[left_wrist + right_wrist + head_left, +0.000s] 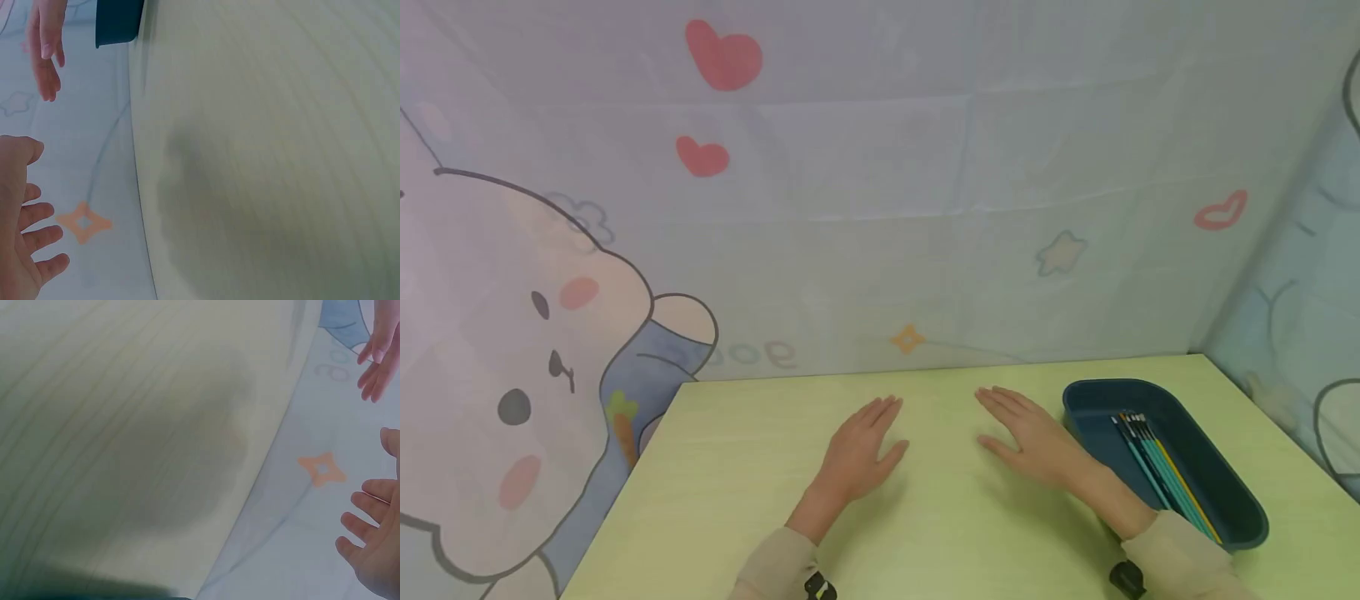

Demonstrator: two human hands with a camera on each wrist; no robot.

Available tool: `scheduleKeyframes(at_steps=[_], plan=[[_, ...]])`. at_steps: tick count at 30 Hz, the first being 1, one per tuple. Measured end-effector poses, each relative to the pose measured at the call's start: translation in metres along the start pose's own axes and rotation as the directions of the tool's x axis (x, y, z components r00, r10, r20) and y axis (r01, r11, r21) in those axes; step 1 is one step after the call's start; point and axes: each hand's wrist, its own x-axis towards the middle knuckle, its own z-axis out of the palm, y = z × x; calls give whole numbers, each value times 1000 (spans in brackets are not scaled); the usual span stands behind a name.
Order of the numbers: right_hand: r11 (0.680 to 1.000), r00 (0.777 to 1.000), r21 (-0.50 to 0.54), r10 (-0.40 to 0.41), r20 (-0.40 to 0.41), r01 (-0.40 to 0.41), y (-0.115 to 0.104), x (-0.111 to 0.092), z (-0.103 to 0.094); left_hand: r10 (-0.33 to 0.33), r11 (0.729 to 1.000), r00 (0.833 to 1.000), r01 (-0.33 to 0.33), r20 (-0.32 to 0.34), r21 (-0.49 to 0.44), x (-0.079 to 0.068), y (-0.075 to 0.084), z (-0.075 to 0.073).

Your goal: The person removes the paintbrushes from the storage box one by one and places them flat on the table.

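In the head view my left hand (859, 450) hovers over the middle of the pale table, its fingers extended and thumb spread, holding nothing. Facing it, my right hand (1030, 437) is also held over the table with fingers straight and nothing in it. Just right of that hand stands a dark blue tray (1225, 492). Several paintbrushes (1168, 475) lie together inside it, mostly with teal handles and one yellow; my right forearm and sleeve hide part of the tray's near left side. Both wrist views show the hands raised, with soft shadows on the tabletop below.
The pale yellow table (737, 500) ends at a back edge against a cloth backdrop (880, 275) printed with hearts, a star and a cartoon animal. Another printed cloth (1300, 333) hangs along the right side. The tray sits near the table's right edge.
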Motion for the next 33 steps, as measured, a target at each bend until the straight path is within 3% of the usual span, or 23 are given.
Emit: scheduleKeyframes(at_steps=[6, 16, 24, 33], plan=[[1000, 997, -20, -21, -75, 19, 7, -3, -6, -45, 996, 998, 42, -46, -79, 5, 10, 7], [998, 972, -47, -55, -227, 46, 20, -9, -12, -173, 967, 983, 158, -59, -198, 12, 33, 18], [1000, 962, -9, -19, -273, 17, 28, -16, -22, -233, 937, 971, 208, -58, -282, 19, 51, 29], [999, 952, 44, 7, -305, 6, 43, -25, -30, -292, 874, 956, 257, -23, -411, 28, 72, 41]])
